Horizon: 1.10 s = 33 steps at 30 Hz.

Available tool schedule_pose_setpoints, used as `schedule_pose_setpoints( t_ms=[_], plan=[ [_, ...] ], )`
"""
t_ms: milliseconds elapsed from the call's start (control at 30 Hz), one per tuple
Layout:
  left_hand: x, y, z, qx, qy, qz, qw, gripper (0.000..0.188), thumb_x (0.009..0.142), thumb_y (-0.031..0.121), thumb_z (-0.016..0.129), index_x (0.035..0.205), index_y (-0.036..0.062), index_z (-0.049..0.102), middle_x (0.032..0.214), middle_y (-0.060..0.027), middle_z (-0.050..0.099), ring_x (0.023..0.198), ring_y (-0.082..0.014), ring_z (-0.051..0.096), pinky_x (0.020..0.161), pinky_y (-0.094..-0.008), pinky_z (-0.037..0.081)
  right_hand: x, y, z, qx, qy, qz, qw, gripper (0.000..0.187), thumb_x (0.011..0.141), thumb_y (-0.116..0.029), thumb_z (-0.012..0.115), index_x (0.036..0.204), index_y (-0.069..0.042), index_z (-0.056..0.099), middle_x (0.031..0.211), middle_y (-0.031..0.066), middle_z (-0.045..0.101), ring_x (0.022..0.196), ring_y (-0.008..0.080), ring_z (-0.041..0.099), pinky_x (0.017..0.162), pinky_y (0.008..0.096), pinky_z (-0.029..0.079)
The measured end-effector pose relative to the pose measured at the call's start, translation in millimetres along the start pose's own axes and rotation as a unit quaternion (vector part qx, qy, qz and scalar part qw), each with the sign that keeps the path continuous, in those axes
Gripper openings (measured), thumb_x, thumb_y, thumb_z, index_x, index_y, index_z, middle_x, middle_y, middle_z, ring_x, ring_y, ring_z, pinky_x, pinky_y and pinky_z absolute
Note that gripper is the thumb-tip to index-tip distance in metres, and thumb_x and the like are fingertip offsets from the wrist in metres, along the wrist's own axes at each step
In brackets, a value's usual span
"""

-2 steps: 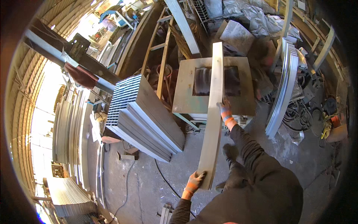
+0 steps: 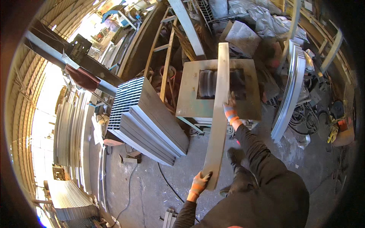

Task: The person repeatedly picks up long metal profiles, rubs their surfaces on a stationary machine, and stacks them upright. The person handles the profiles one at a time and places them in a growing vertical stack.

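Note:
A long, flat-faced metal bar point(image 2: 217, 121) slants from near my body up over a square metal machine table point(image 2: 190, 97). Its lower end is gripped by my left hand point(image 2: 200, 184), gloved in grey and orange, with the thumb on top. Farther up, my right hand point(image 2: 230, 111), in a matching glove, holds the bar's right edge; some of its fingers are hidden. Across the opening in the table, where a dark ribbed roller or belt point(image 2: 207, 83) shows, the bar's far part passes. Whether it touches the table I cannot tell.
Left of the machine stands a tall stack of metal profiles point(image 2: 152, 117). More bent-looking metal strips point(image 2: 289, 91) lean at the right, beside coiled cables point(image 2: 303, 118). A black cable point(image 2: 167, 180) crosses the floor, and short metal pieces point(image 2: 169, 218) lie near the lower edge.
The bar has shifted very slightly away from me and to the right at its near end, my left hand moving with it. Both hands keep their hold.

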<state>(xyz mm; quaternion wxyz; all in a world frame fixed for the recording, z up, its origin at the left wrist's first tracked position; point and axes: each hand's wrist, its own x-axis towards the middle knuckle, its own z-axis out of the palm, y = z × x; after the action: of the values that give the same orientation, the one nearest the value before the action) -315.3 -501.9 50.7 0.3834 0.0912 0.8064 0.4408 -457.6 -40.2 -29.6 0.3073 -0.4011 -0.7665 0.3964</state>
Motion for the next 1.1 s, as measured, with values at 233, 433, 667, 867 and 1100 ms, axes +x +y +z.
schedule_pose_setpoints(
  t_ms=[233, 433, 667, 867, 1100],
  plan=[
    [142.1, 129.1, 42.3, 0.141, 0.058, 0.041, 0.987, 0.071, 0.103, 0.069, 0.071, 0.126, 0.0012, 0.073, 0.114, -0.0292, 0.080, 0.110, -0.0453, 0.078, 0.094, -0.0509, 0.060, 173.3, -64.7, 24.5, -0.349, -0.174, -0.217, 0.895, 0.064, 0.110, -0.048, 0.058, 0.163, -0.012, 0.058, 0.172, 0.0174, 0.052, 0.157, 0.0419, 0.049, 0.130, 0.0511, 0.040],
    [154.0, 128.2, 25.5, 0.215, -0.021, 0.082, 0.973, 0.047, 0.112, 0.047, 0.063, 0.149, 0.0198, 0.066, 0.127, -0.0253, 0.074, 0.115, -0.0468, 0.074, 0.098, -0.0522, 0.060, 169.7, -62.4, 33.6, -0.350, -0.150, -0.215, 0.899, 0.065, 0.113, -0.048, 0.050, 0.165, -0.009, 0.056, 0.180, 0.0180, 0.040, 0.168, 0.0395, 0.033, 0.139, 0.0551, 0.022],
    [39.1, 66.3, 3.2, 0.152, -0.022, 0.041, 0.987, 0.051, 0.113, 0.055, 0.059, 0.145, 0.0171, 0.071, 0.132, -0.0253, 0.075, 0.125, -0.0468, 0.071, 0.103, -0.0533, 0.056, 41.2, -87.2, 0.9, -0.382, -0.166, -0.237, 0.878, 0.063, 0.117, -0.042, 0.046, 0.168, -0.005, 0.052, 0.183, 0.0188, 0.034, 0.169, 0.0415, 0.028, 0.140, 0.0563, 0.015],
    [-110.3, -26.9, -18.5, 0.108, -0.004, 0.030, 0.994, 0.056, 0.111, 0.058, 0.062, 0.146, 0.0148, 0.073, 0.135, -0.0220, 0.077, 0.128, -0.0445, 0.071, 0.104, -0.0494, 0.057, -128.7, -98.6, -31.5, -0.375, -0.101, -0.304, 0.870, 0.063, 0.107, -0.040, 0.060, 0.156, 0.000, 0.063, 0.176, 0.0237, 0.044, 0.164, 0.0429, 0.037, 0.139, 0.0587, 0.017],
    [-278.8, -104.1, -46.3, 0.091, 0.014, -0.072, 0.993, 0.069, 0.106, 0.068, 0.064, 0.143, 0.0109, 0.075, 0.133, -0.0211, 0.080, 0.130, -0.0393, 0.073, 0.110, -0.0454, 0.055, -312.9, -108.8, -59.2, -0.291, -0.084, -0.279, 0.911, 0.061, 0.111, -0.043, 0.053, 0.153, 0.000, 0.067, 0.173, 0.0254, 0.048, 0.163, 0.0461, 0.039, 0.139, 0.0595, 0.016]
  ],
)
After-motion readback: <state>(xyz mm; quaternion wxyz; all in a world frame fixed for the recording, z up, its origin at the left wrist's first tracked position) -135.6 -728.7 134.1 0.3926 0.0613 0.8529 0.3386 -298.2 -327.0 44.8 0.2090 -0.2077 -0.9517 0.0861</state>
